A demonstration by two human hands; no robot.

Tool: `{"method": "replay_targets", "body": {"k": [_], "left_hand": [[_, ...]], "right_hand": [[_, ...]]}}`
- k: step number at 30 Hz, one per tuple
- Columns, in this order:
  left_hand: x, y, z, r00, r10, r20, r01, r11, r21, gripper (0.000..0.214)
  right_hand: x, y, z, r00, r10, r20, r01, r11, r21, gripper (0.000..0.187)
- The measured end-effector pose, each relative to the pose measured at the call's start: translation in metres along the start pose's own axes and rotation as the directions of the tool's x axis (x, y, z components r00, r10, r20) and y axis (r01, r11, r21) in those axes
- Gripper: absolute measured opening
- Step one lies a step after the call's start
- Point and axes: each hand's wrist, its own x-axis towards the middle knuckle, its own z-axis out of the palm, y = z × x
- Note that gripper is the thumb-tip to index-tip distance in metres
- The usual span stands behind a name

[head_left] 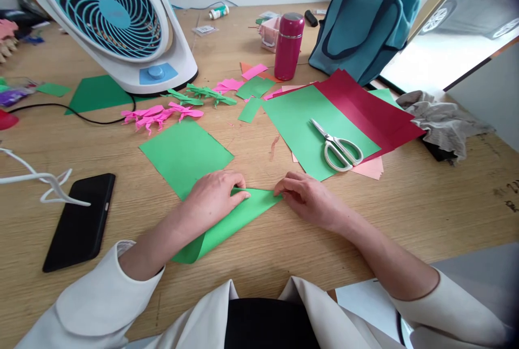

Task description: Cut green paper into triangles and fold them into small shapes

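A green paper sheet (227, 224), folded over on itself, lies on the wooden table (425, 203) right in front of me. My left hand (213, 197) rests on its upper edge, fingers curled and pressing the fold down. My right hand (308, 197) pinches the sheet's right corner with its fingertips. Another flat green sheet (184, 154) lies just beyond my left hand.
White scissors (338, 149) lie on green and red sheets (365, 105) to the right. Pink and green cut-outs (162, 113), a fan (117, 19), a magenta bottle (288, 46) and a teal bag (360, 24) stand further back. A black phone (81, 219) lies at left, a grey cloth (441, 119) at right.
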Motion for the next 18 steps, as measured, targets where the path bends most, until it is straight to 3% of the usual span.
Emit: {"method": "replay_targets", "body": {"k": [12, 18], "left_hand": [[-0.001, -0.007, 0.013, 0.999, 0.033, -0.025, -0.032, 0.998, 0.061, 0.012], [0.0, -0.005, 0.015, 0.998, 0.061, -0.021, -0.057, 0.984, 0.167, 0.013]], "right_hand": [[0.0, -0.004, -0.002, 0.999, 0.012, 0.045, -0.007, 0.994, -0.112, 0.028], [0.0, -0.005, -0.002, 0.998, 0.031, 0.048, -0.024, 0.991, -0.135, 0.026]]}}
